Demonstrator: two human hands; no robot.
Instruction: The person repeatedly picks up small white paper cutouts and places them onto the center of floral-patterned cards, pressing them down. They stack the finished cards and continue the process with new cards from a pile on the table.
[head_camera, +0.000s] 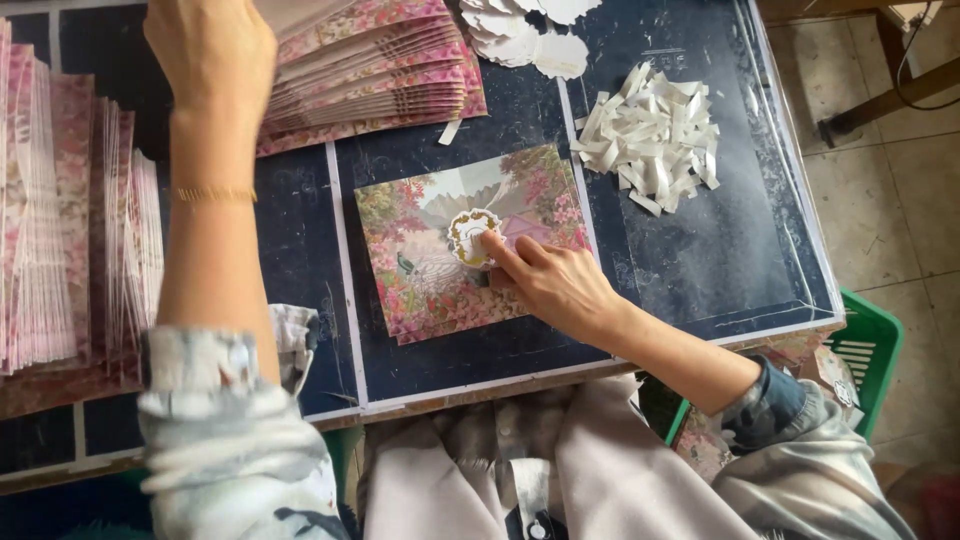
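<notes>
a floral card (470, 245) lies flat on the dark worktop (700, 250); the right hand (555, 280) presses a round gold-edged sticker (472, 237) with an extended fingertip, holding nothing. the left hand (210, 45), loosely curled, reaches the fanned card stack (380, 70), its hold hidden.

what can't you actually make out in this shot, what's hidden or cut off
Head view only:
- Left hand: fingers cut off by the top edge, so what it touches on the fanned pink card stack cannot be told.
- Round gold-rimmed sticker: its centre design is too small to tell; the right hand covers part of the floral card.
- White scalloped cutouts: cut off at the top.
- Green basket: contents hidden by the table and sleeve.
</notes>
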